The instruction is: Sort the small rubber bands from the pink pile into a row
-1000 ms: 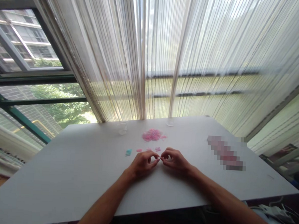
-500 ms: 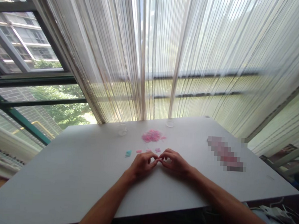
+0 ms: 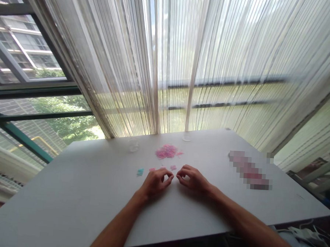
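Observation:
Over the white table, my left hand (image 3: 156, 182) and my right hand (image 3: 192, 179) face each other with a small gap between the fingertips. Thumb and forefinger of each are pressed together; anything pinched there is too small to make out. Just beyond the fingers lies a row of little groups of pieces: teal pieces (image 3: 140, 172) at the left, pink pieces (image 3: 152, 170) beside them, and paler pink pieces (image 3: 173, 167) nearest the fingertips. Another pink group is partly hidden by my left hand. Farther back sits a loose pile of small pink pieces (image 3: 167, 151).
On the white table (image 3: 80, 196), a clear round dish (image 3: 133, 147) stands at the back left and a second clear dish (image 3: 186, 138) at the back edge. A blurred-out reddish object (image 3: 248, 170) lies to the right. Sheer curtains (image 3: 173, 65) hang behind the table.
My fingertips were touching each other and have now drawn slightly apart. The pile and the rows of pieces look unmoved; the view has shifted a little.

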### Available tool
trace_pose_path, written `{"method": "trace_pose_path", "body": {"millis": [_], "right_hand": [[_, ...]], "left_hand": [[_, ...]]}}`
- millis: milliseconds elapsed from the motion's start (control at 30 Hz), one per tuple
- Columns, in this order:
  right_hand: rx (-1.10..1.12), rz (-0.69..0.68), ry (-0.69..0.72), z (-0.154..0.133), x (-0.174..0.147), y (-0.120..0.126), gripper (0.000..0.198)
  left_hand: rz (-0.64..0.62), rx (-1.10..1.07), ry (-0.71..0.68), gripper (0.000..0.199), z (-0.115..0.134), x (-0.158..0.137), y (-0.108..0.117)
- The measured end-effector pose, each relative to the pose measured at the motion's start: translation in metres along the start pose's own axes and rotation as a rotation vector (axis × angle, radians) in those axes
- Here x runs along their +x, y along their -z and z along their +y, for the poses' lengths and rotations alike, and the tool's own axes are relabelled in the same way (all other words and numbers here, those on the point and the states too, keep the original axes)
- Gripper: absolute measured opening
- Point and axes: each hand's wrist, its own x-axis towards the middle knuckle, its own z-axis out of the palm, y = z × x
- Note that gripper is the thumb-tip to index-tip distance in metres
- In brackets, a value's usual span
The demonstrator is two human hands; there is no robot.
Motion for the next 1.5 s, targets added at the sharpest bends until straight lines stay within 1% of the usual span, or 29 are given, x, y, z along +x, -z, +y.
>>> {"method": "trace_pose_path", "body": {"millis": [333,567,800,933,1167,1267,1400,1500], "right_hand": [[0.03,0.008,-0.018,0.002,-0.001,0.0,0.009],[0.072,0.017,-0.03,0.001,0.001,0.002,0.009],[0.065,0.051,-0.025,0.007,0.002,0.007,0.012],[0.089,0.063,-0.065,0.006,0.003,0.008,0.014],[0.095,0.067,-0.136,0.005,0.005,0.008,0.012],[0.073,0.105,-0.185,0.012,0.006,0.015,0.013],[0.006,0.175,-0.242,0.03,0.003,0.028,0.016],[-0.034,0.174,-0.282,0.043,0.0,0.033,0.017]], "left_hand": [[-0.005,-0.004,0.008,0.014,0.0,0.0,0.0],[0.006,-0.003,-0.013,0.013,-0.003,0.0,-0.001],[0.058,0.018,-0.049,0.016,-0.006,0.002,-0.002],[0.068,0.02,-0.054,0.015,-0.005,0.002,-0.001],[0.058,0.025,-0.023,0.015,-0.005,0.001,0.001],[0.037,0.019,-0.011,0.018,-0.004,0.001,0.002],[0.02,0.011,-0.01,0.019,-0.003,0.001,0.002],[0.022,0.008,-0.015,0.02,-0.003,0.001,0.001]]}}
